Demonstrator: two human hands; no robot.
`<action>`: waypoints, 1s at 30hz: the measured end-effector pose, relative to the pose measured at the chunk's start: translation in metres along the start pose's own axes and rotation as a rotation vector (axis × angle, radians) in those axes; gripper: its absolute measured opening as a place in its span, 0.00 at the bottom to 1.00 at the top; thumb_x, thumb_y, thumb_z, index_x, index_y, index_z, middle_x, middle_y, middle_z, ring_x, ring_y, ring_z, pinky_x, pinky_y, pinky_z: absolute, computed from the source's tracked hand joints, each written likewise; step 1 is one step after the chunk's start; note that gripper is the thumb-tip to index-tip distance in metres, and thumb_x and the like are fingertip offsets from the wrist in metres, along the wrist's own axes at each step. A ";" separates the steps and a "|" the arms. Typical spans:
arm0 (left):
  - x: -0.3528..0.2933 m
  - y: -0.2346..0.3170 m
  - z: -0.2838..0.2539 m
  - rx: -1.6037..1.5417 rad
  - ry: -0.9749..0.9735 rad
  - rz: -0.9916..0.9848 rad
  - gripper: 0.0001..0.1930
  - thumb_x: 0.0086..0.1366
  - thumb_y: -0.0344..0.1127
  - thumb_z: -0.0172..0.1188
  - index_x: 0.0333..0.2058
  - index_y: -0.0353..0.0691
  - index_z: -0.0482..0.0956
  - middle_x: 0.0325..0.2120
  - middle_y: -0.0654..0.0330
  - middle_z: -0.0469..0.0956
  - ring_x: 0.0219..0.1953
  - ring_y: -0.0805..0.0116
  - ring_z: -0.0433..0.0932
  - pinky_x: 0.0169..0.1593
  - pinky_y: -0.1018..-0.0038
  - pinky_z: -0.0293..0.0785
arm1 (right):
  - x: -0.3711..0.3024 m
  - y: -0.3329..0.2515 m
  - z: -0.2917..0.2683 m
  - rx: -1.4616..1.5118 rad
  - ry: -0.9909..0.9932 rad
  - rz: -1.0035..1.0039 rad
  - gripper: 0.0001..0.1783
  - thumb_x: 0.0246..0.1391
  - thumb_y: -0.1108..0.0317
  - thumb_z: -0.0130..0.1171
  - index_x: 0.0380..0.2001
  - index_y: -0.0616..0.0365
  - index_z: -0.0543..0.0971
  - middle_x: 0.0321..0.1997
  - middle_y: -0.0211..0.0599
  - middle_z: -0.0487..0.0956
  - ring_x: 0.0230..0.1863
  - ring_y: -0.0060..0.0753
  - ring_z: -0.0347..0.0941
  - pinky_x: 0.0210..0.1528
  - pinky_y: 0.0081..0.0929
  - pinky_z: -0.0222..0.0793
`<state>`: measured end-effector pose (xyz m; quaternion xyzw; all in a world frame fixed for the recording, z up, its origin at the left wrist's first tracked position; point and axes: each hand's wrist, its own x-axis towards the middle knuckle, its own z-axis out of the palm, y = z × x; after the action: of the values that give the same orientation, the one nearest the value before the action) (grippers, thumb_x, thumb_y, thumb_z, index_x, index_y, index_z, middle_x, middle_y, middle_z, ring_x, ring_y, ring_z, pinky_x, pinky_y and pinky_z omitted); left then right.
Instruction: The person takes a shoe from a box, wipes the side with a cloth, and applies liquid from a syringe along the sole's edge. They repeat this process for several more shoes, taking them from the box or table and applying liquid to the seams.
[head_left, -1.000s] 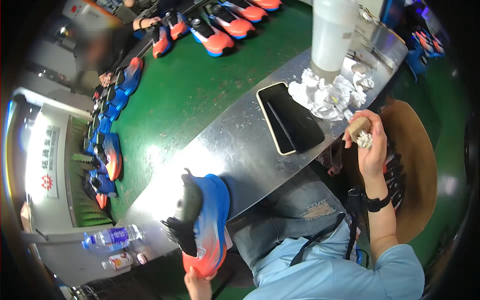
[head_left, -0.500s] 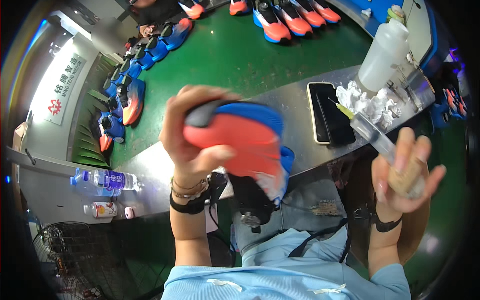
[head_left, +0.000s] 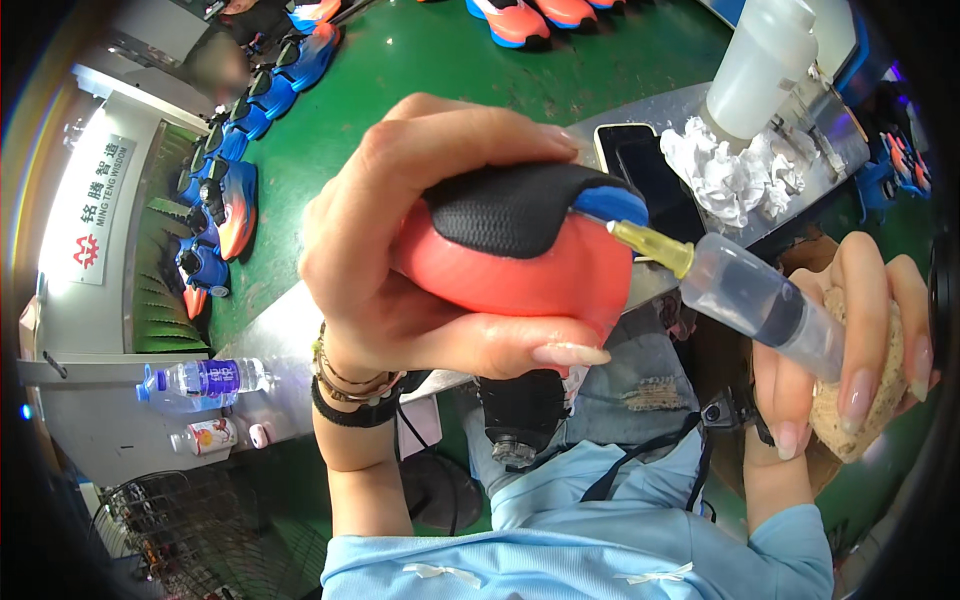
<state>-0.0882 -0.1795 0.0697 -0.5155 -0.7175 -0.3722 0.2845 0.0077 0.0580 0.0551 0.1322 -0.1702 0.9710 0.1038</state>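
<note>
My left hand (head_left: 370, 230) is wrapped round a sneaker (head_left: 520, 285), its coral-orange midsole and black outsole patch turned up toward me. A strip of blue shows at the sole's right edge. In my right hand (head_left: 855, 330) is a clear syringe (head_left: 735, 285) with a yellow needle hub, pointing left at the sneaker. Its needle tip reaches the edge between the black outsole and the blue strip; whether it touches or enters a gap I cannot tell. A beige speckled lump (head_left: 860, 415) covers the syringe's rear end, under my right fingers.
Behind the sneaker lies a phone (head_left: 640, 165), partly covered. Crumpled white tissue (head_left: 715, 170) and a translucent bottle (head_left: 760, 75) stand to its right on the metal ledge (head_left: 680, 105). Several sneakers (head_left: 235, 200) line the green surface. Water bottles (head_left: 205, 382) lie at left.
My left hand has brought the sneaker nearer and turned its black outsole patch up. The right fingers have closed round the syringe, whose needle has come to the sole's edge.
</note>
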 end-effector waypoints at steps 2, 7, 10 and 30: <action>-0.002 -0.003 0.001 -0.007 0.000 -0.032 0.43 0.40 0.66 0.59 0.38 0.25 0.64 0.28 0.46 0.72 0.30 0.61 0.73 0.34 0.72 0.72 | 0.004 0.003 -0.001 0.061 0.139 -0.097 0.12 0.43 0.64 0.56 0.15 0.52 0.64 0.18 0.35 0.68 0.04 0.36 0.62 0.06 0.23 0.64; -0.008 0.004 0.003 0.035 0.205 -0.402 0.46 0.41 0.69 0.55 0.40 0.25 0.63 0.30 0.47 0.71 0.32 0.60 0.74 0.35 0.71 0.73 | 0.027 0.017 -0.014 -0.237 -0.433 0.111 0.13 0.49 0.60 0.51 0.16 0.51 0.65 0.18 0.34 0.69 0.04 0.37 0.62 0.07 0.22 0.65; -0.008 -0.002 -0.003 0.121 0.157 -0.434 0.46 0.44 0.71 0.50 0.42 0.26 0.62 0.32 0.47 0.71 0.32 0.62 0.74 0.35 0.72 0.73 | 0.023 0.020 -0.024 -0.242 -0.349 0.158 0.13 0.51 0.57 0.50 0.18 0.50 0.66 0.21 0.35 0.69 0.06 0.37 0.64 0.10 0.23 0.67; -0.076 -0.068 -0.025 -0.294 0.672 -0.662 0.34 0.57 0.60 0.44 0.45 0.29 0.64 0.39 0.50 0.72 0.39 0.63 0.74 0.42 0.71 0.72 | 0.005 0.083 -0.080 -0.375 -0.243 0.325 0.21 0.55 0.47 0.37 0.25 0.54 0.66 0.25 0.38 0.66 0.12 0.27 0.63 0.17 0.19 0.66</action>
<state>-0.1288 -0.2530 0.0073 -0.1459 -0.6511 -0.6856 0.2910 -0.0346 0.0112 -0.0409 0.1972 -0.3772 0.9034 -0.0521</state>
